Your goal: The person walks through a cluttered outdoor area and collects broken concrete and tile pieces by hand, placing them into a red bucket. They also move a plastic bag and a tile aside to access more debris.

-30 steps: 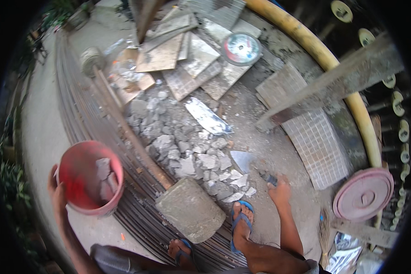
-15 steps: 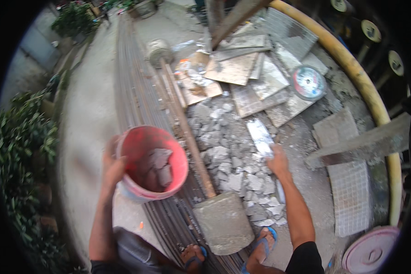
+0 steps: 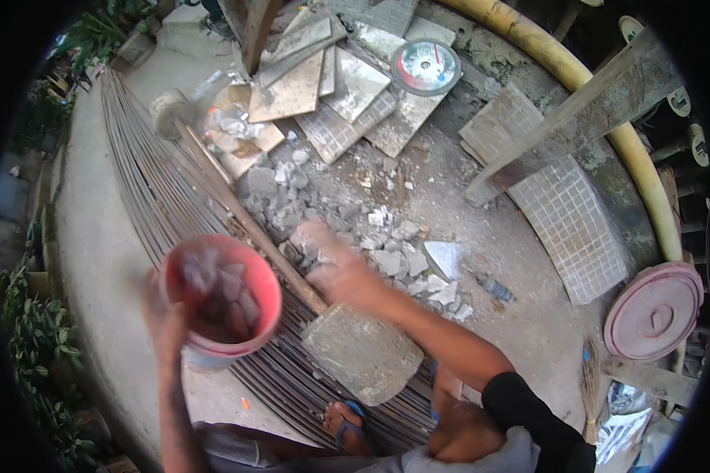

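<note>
My left hand [image 3: 164,315] grips the left rim of a red bucket [image 3: 270,296], tilted so its inside shows. Broken concrete chunks [image 3: 233,296] lie inside it, and a blurred greyish piece [image 3: 201,272] shows near its upper left. My right hand [image 3: 343,264], smeared by motion, reaches left above a heap of grey rubble [image 3: 272,189]. Its fingers look apart, with nothing visible in them. Below that hand is the concrete block [image 3: 363,355] at the near end of a wooden pole [image 3: 252,232]. A white triangular shard [image 3: 447,256] lies right of the heap.
Long steel bars [image 3: 146,181] run under the bucket and pole. Stacked tiles [image 3: 292,87] and a round disc [image 3: 426,67] lie at the back. A slanted wooden post [image 3: 560,126], loose tile slab [image 3: 572,229], pink lid [image 3: 655,310] and yellow pipe [image 3: 639,158] line the right.
My right hand has left the white piece on the right and swung left toward the bucket. The bucket, still in my left hand, shows more chunks inside. The view has shifted right.
</note>
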A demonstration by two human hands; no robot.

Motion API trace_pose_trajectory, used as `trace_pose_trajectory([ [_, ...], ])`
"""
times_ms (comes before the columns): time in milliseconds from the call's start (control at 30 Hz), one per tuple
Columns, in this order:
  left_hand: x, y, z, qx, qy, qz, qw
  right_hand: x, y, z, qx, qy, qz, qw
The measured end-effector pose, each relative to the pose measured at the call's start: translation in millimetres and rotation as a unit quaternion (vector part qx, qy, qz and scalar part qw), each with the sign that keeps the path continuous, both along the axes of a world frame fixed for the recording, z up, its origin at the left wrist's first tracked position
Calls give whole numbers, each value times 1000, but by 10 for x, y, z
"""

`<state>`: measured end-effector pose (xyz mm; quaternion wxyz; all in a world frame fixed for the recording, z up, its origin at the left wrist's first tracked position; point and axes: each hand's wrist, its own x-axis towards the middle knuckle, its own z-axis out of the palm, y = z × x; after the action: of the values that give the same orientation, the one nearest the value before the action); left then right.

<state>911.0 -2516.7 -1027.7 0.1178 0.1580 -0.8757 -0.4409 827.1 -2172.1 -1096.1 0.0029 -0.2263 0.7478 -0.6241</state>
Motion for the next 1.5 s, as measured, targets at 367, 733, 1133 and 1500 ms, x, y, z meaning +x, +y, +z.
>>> trace_pose_trajectory([
  [367,348,-814,224,55,-75,2,996,1217,3010,-1038,507,-138,-195,828],
  [733,1832,-2705,-331,-25,-149,106,983,1742,3198,-511,274,-379,-150,871],
  [1133,4472,-1725,-790,-35,-183,538,822,1212,2601,-297,428,-67,-164,886],
  [1500,1681,329,-190,159,30,93,982,267,682,647,324,-134,187,918],
])
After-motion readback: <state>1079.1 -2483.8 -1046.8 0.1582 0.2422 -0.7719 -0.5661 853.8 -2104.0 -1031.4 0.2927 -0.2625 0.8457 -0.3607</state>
